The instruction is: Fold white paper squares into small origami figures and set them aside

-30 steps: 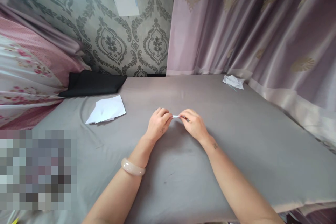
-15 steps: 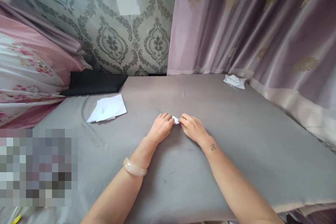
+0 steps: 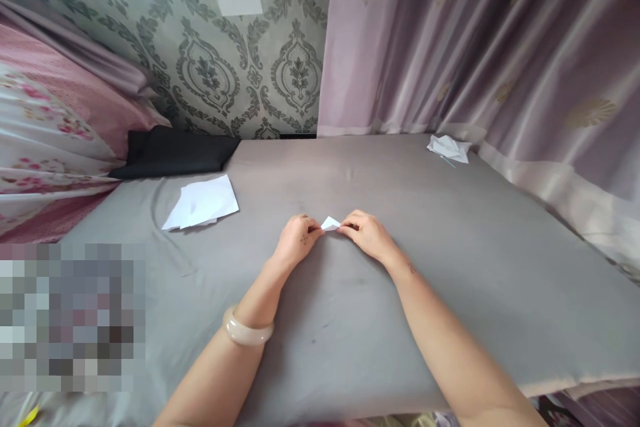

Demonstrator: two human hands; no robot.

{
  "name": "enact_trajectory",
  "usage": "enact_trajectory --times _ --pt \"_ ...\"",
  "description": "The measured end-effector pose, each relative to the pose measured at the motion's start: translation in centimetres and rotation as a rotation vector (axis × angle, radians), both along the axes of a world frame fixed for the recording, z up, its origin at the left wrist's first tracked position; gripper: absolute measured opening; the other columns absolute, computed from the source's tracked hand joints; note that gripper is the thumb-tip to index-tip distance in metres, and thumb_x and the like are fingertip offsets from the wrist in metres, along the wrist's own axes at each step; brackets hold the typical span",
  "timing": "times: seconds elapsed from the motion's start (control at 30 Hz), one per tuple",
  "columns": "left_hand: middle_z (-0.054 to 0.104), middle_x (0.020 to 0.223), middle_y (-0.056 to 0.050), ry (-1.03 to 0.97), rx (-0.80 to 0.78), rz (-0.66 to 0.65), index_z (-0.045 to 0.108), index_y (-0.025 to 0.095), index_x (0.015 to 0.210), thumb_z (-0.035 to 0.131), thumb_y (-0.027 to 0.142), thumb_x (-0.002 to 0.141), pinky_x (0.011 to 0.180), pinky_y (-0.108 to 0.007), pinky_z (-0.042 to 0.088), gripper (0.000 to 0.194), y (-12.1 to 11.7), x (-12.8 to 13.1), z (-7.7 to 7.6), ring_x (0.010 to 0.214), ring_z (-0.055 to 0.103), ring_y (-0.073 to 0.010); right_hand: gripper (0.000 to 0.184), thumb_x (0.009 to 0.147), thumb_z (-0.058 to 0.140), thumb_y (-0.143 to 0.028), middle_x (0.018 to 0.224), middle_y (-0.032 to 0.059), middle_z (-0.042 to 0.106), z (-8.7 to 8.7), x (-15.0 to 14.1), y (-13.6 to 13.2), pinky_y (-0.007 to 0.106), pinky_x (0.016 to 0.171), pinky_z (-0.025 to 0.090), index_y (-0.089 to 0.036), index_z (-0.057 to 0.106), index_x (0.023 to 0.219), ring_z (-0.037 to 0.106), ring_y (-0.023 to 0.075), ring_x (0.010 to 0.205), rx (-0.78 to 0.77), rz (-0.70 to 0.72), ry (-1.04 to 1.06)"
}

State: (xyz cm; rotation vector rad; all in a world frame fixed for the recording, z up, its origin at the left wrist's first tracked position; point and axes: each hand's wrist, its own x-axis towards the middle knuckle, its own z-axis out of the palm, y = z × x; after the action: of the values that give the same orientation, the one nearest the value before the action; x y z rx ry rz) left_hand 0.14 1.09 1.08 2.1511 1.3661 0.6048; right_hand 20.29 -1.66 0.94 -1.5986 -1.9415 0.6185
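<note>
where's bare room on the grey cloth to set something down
Bare: the grey cloth between the right hand and curtains, and the strip between the white sheets and crumpled paper. Crowded: far left, where those sheets lie near the black cloth, and the middle, where left hand and right hand pinch the small white paper.

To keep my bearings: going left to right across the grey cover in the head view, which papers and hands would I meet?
Flat white sheets, left hand, small folded paper, right hand, heap of white paper.
</note>
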Motion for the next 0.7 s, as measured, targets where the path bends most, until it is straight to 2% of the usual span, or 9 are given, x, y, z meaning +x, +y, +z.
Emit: enact_trajectory --times 0.17,0.43,0.7 --pt "0.065 0.079 -0.007 -0.035 -0.089 0.089 0.073 0.018 0.075 0.056 0.027 0.079 0.067 -0.028 0.041 0.020 0.1 0.4 0.2 0.071 0.058 -0.0188 0.018 0.082 0.060 -0.034 0.090 0.0029 0.064 -0.5 0.1 0.6 0.028 0.074 0.042 -0.022 0.073 0.079 0.058 0.0134 0.076 -0.064 -0.056 0.146" --pt "0.062 0.067 -0.006 -0.075 -0.131 0.166 0.071 0.017 0.066 0.057 0.026 0.075 0.063 -0.029 0.039 0.020 0.0 0.8 0.8 0.065 0.056 -0.0196 0.018 0.080 0.061 -0.033 0.095 0.0053 0.062 -0.8 -0.3 1.1 0.030 0.076 0.043 -0.020 0.072 0.076 0.057 0.0145 0.077 -0.080 -0.135 0.137" --pt "0.061 0.083 -0.010 -0.095 -0.104 0.246 0.070 0.015 0.065 0.062 0.026 0.070 0.075 -0.032 0.042 0.014 0.4 1.0 -0.1 0.079 0.056 -0.0219 0.018 0.078 0.063 -0.032 0.095 0.0055 0.062 -0.9 -0.4 1.5 0.030 0.078 0.044 -0.020 0.070 0.067 0.059 0.0152 0.080 -0.088 -0.167 0.114"
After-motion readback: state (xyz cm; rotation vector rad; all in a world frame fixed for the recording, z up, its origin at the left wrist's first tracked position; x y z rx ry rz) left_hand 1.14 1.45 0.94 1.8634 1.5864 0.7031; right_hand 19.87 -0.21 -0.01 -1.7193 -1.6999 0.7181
